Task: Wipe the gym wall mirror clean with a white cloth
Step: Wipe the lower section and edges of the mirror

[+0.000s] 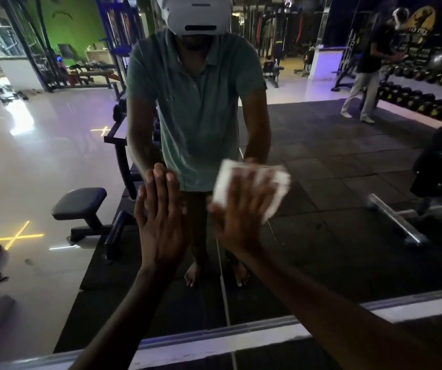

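The wall mirror [334, 182] fills the head view and reflects me and the gym behind. My right hand [237, 212] presses a white cloth [251, 180] flat against the glass at centre, fingers spread over it; the cloth is blurred. My left hand [161, 217] lies flat on the mirror just left of it, fingers together, holding nothing. A thin vertical seam [223, 284] in the glass runs down below the cloth.
The mirror's lower frame [214, 340] runs across the bottom. The reflection holds a black bench [81, 201] at left, a dumbbell rack [422, 100] at right, a standing person [369, 76] at far right and dark rubber floor mats.
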